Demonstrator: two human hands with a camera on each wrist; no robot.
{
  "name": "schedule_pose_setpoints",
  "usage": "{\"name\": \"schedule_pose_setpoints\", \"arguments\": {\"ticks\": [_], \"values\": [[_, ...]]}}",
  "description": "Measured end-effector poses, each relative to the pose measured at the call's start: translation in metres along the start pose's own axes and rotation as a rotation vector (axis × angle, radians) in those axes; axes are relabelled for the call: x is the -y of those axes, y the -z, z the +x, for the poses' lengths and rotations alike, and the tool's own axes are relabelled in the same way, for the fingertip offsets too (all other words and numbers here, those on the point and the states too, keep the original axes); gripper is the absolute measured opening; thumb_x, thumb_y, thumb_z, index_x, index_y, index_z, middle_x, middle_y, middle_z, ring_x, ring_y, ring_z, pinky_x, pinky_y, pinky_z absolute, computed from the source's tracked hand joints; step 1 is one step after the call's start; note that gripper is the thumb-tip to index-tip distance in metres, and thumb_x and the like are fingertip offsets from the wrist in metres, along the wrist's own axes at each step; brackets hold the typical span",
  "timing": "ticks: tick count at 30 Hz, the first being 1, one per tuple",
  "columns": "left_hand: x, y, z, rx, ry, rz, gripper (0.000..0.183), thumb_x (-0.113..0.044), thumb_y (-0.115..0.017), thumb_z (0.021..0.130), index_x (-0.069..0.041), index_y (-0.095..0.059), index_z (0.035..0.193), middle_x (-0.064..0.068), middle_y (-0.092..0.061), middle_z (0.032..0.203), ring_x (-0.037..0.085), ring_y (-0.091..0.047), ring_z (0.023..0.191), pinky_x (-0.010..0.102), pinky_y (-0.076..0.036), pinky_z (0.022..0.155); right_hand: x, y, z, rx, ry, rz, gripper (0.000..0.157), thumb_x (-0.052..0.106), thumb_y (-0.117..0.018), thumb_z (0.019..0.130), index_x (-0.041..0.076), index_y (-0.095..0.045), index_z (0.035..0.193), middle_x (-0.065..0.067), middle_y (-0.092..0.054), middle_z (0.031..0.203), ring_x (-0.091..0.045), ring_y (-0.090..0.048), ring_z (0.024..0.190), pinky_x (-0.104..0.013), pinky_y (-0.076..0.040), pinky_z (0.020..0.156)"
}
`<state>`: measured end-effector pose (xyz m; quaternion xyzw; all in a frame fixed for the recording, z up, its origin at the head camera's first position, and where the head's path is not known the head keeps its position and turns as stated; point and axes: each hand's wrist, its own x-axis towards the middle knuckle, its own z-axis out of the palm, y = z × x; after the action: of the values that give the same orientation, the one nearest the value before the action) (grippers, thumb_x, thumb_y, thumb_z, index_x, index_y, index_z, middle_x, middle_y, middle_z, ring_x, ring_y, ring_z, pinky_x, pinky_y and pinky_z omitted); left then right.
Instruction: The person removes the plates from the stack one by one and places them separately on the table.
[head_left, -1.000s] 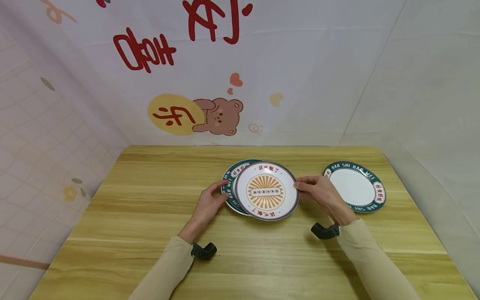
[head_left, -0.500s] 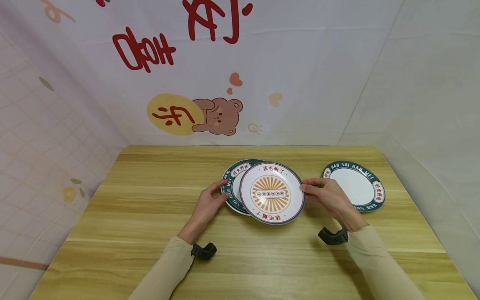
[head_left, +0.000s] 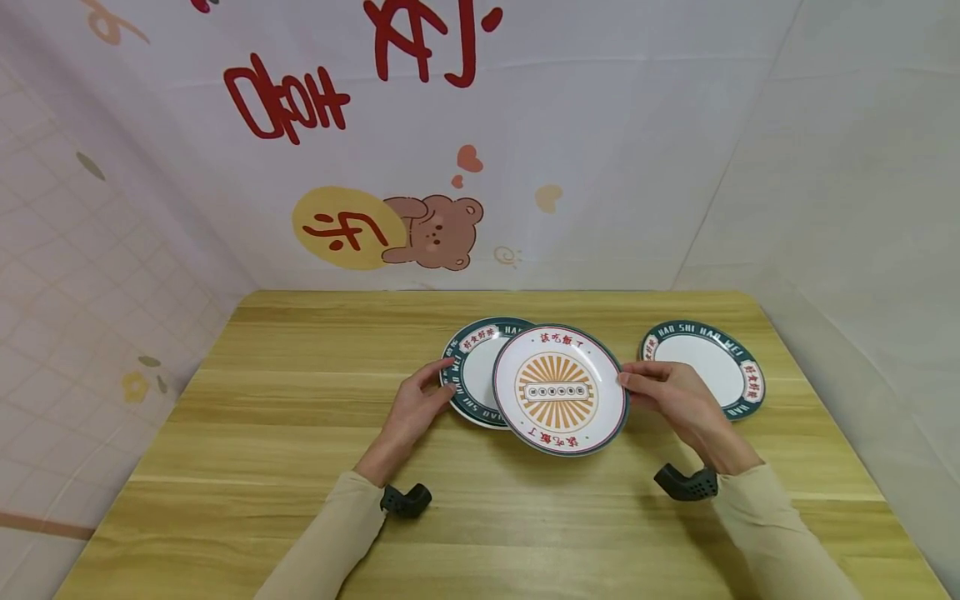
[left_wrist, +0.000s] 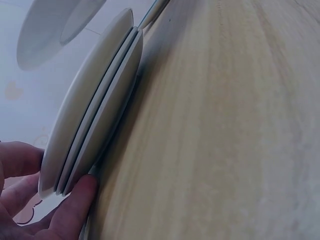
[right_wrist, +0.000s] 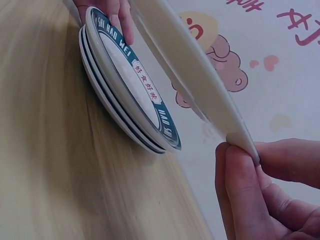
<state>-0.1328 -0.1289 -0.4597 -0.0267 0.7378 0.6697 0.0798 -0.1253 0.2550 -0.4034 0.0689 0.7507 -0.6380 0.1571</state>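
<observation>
My right hand (head_left: 678, 404) pinches the right rim of a white plate (head_left: 558, 421) with an orange sunburst and red characters. That plate is raised and tilted; in the right wrist view a gap shows between it and the stack of plates (right_wrist: 145, 85). In the head view it overlaps the right part of this stack, whose top plate has a dark green lettered rim. My left hand (head_left: 416, 400) holds the stack's left edge, thumb nearer me and fingers farther along the rim. The left wrist view shows the fingers (left_wrist: 75, 202) against the stacked rims, low by the tabletop.
A single green-rimmed plate (head_left: 705, 367) lies at the right back of the wooden table (head_left: 300, 350), partly behind my right hand. A printed cloth wall (head_left: 600, 167) with a bear stands right behind the table's back edge.
My right hand has moved to the right and slightly toward me with the sunburst plate, uncovering more of the stack's top plate. My left hand has stayed at the stack's left edge.
</observation>
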Motion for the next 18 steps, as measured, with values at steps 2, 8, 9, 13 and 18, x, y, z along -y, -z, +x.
{"name": "schedule_pose_setpoints", "arguments": {"ticks": [2, 8, 9, 13, 18], "values": [[0.000, 0.000, 0.000, 0.004, 0.001, 0.003, 0.047, -0.008, -0.065, 0.100, -0.007, -0.058, 0.147, 0.022, -0.048, 0.154, 0.035, -0.060, 0.128, 0.033, -0.057, 0.097, 0.000, 0.003, -0.003, 0.000, 0.004, 0.009, 0.058, 0.021, -0.073, 0.099, -0.015, -0.052, 0.139, -0.002, -0.071, 0.112, -0.007, -0.071, 0.097, -0.026, -0.059, 0.090], [0.000, 0.001, 0.000, 0.009, 0.007, 0.004, 0.047, -0.010, -0.066, 0.101, -0.008, -0.058, 0.147, 0.021, -0.046, 0.156, 0.035, -0.059, 0.130, 0.035, -0.056, 0.100, -0.002, 0.010, -0.011, -0.006, 0.011, 0.009, 0.057, 0.021, -0.073, 0.099, -0.015, -0.052, 0.137, -0.001, -0.071, 0.110, -0.007, -0.071, 0.097, -0.026, -0.059, 0.090], [-0.001, 0.001, 0.000, 0.009, 0.009, 0.004, 0.047, -0.011, -0.066, 0.101, -0.008, -0.058, 0.147, 0.021, -0.045, 0.156, 0.035, -0.059, 0.130, 0.036, -0.055, 0.100, -0.003, 0.011, -0.012, -0.008, 0.011, 0.005, 0.057, 0.021, -0.073, 0.099, -0.015, -0.052, 0.137, -0.001, -0.071, 0.110, -0.008, -0.071, 0.097, -0.026, -0.059, 0.090], [0.000, 0.001, 0.000, 0.008, 0.012, 0.001, 0.046, -0.011, -0.065, 0.101, -0.009, -0.058, 0.147, 0.020, -0.044, 0.157, 0.035, -0.059, 0.130, 0.036, -0.055, 0.100, -0.005, 0.016, -0.016, -0.009, 0.018, 0.013, 0.057, 0.020, -0.073, 0.099, -0.016, -0.052, 0.137, 0.001, -0.071, 0.108, -0.007, -0.071, 0.097, -0.026, -0.059, 0.090], [0.003, 0.001, 0.001, 0.010, 0.009, -0.016, 0.046, -0.009, -0.065, 0.101, -0.008, -0.058, 0.147, 0.021, -0.045, 0.157, 0.035, -0.058, 0.130, 0.035, -0.055, 0.100, -0.007, 0.021, -0.021, -0.004, 0.042, 0.035, 0.050, 0.016, -0.072, 0.099, -0.017, -0.055, 0.133, 0.002, -0.072, 0.105, -0.007, -0.070, 0.096, -0.026, -0.060, 0.088]]}}
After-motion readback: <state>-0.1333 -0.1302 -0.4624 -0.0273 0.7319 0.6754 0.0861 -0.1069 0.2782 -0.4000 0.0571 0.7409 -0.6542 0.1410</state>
